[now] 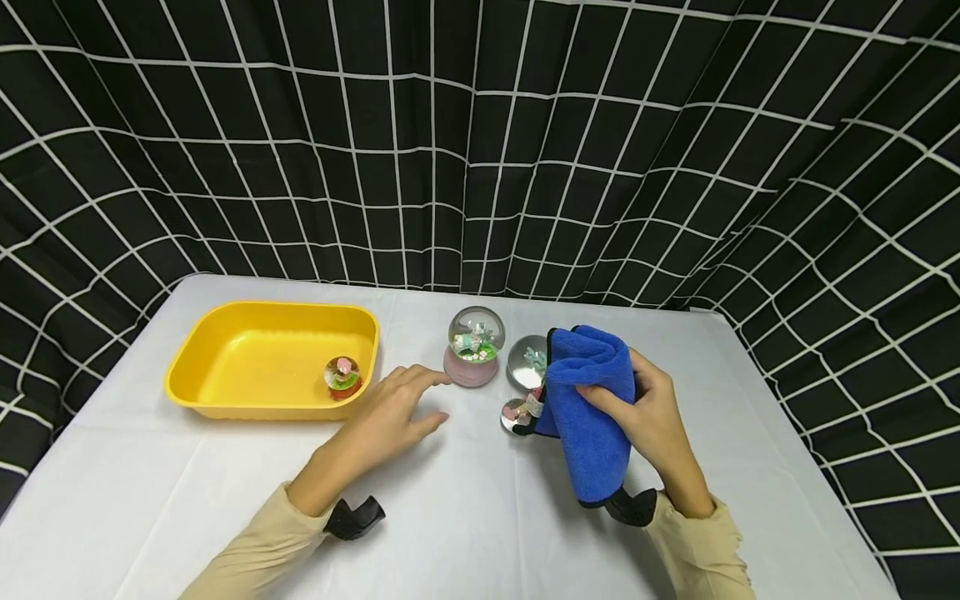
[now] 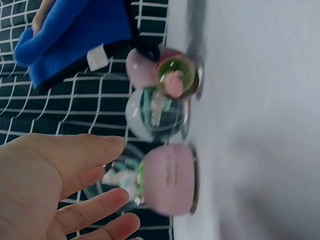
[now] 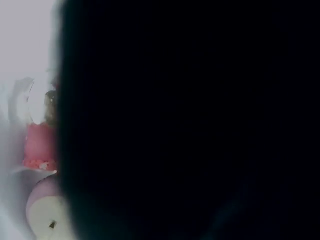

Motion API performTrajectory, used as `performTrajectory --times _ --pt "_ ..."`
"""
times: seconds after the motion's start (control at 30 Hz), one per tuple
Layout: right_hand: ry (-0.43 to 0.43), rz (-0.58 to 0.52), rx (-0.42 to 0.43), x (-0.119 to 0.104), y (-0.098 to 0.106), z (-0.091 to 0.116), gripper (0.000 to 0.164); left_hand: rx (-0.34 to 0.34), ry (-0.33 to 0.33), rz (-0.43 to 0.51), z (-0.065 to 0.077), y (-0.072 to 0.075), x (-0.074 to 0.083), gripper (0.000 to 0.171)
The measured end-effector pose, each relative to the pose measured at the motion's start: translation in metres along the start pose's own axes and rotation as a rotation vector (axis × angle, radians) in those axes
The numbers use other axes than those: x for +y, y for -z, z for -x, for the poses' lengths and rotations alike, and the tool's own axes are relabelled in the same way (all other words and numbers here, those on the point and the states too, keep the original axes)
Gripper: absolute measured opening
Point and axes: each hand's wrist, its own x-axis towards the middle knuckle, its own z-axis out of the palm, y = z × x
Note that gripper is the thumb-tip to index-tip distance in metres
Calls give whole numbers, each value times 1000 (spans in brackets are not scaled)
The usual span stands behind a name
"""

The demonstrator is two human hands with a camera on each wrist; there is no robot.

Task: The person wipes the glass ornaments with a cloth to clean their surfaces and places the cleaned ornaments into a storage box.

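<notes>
A large snow globe [image 1: 471, 367] with a pink base stands upright on the table. My left hand [image 1: 392, 414] is just left of it, fingers spread and holding nothing; in the left wrist view, this hand [image 2: 65, 185] overlaps the globe, and contact cannot be told. In my right hand [image 1: 654, 408] I grip a folded blue cloth [image 1: 592, 417] with black edging and a white tag. Beside the cloth, a second large snow globe [image 1: 525, 367] lies on its side, partly covered. A small snow globe [image 1: 512, 417] lies in front of it. Cloth darkens most of the right wrist view.
On the left stands a yellow tray [image 1: 247, 412] with a small red-based snow globe [image 1: 343, 379] inside, at its right end. A white cloth covers the table [image 1: 450, 533]. Black curtains [image 1: 450, 150] with a white grid rise behind and at both sides.
</notes>
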Motion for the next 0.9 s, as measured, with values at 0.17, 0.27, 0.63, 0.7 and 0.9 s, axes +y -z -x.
performTrajectory --times 0.17,0.27,0.63,0.7,0.9 --pt "-10 27 -15 4 5 -2 41 -52 12 81 -7 -13 7 45" --pt "-6 44 -16 6 8 -3 42 -67 25 133 -11 -20 11 44" --pt "-25 57 -38 9 19 -5 43 -148 52 285 -27 -52 24 44" --pt "-31 58 -46 9 20 -4 43 -167 58 288 -30 -58 25 45" --pt "-39 68 -65 8 19 -4 42 -211 44 266 -38 -73 26 51"
